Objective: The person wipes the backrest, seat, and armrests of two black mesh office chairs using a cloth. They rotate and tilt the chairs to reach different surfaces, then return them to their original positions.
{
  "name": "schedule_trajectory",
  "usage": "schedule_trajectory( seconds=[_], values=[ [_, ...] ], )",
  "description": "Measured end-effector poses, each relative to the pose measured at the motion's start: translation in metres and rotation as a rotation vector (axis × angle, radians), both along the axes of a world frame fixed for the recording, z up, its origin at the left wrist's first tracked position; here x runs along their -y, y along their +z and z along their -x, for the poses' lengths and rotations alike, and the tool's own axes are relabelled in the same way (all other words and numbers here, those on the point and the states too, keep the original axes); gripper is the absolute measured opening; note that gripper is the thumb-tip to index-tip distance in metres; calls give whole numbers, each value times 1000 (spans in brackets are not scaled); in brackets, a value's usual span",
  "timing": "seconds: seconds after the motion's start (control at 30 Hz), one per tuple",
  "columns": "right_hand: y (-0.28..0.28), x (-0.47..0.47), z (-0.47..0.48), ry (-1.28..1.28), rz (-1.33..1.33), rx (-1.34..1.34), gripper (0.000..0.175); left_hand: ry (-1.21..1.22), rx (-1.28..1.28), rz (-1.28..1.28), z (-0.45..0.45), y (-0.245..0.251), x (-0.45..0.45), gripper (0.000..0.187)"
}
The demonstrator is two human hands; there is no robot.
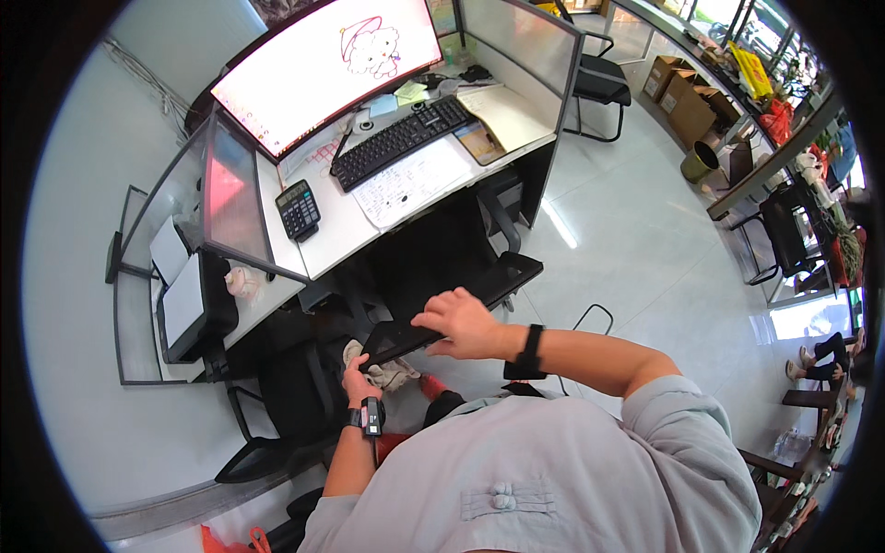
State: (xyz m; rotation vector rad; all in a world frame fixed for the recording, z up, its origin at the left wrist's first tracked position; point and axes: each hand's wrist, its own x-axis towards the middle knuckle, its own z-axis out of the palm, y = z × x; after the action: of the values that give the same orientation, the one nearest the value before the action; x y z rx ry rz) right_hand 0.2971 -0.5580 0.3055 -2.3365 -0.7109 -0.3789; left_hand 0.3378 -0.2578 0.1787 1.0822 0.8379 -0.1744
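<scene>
A black office chair is tucked in at the desk, and the top edge of its backrest (508,276) faces me. My left hand (361,383) grips the left corner of that backrest, thumb on the edge and the other fingers mostly hidden. Over the middle of the same edge is my right hand (464,325), palm down, fingers spread and nothing visible in it. Whether it touches the backrest cannot be made out. A crumpled off-white cloth (394,375) shows below the backrest, beside my left hand.
On the white desk (332,256) are a monitor (311,76), a black keyboard (401,142), a calculator (299,209) and written papers (415,181). A printer (197,307) and another black chair (294,394) are at left. Cardboard boxes (684,104) and a bin (700,162) stand at right.
</scene>
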Motion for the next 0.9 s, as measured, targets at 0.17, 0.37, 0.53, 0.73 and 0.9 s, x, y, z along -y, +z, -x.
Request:
schedule_trajectory(
  seconds=[0.17,0.37,0.53,0.73,0.9],
  values=[
    [205,89,69,451,-687,-102,24,92,113,45,17,9,-13,37],
    [321,117,152,707,-91,205,23,211,196,-160,32,58,-56,38],
    [323,113,175,615,-20,346,27,-141,481,-240,24,120,-10,45],
    [313,127,194,563,-8,376,35,-635,546,-83,60,155,74,51],
    [310,135,190,533,-32,386,42,-849,490,-27,71,162,104,43]
  ],
)
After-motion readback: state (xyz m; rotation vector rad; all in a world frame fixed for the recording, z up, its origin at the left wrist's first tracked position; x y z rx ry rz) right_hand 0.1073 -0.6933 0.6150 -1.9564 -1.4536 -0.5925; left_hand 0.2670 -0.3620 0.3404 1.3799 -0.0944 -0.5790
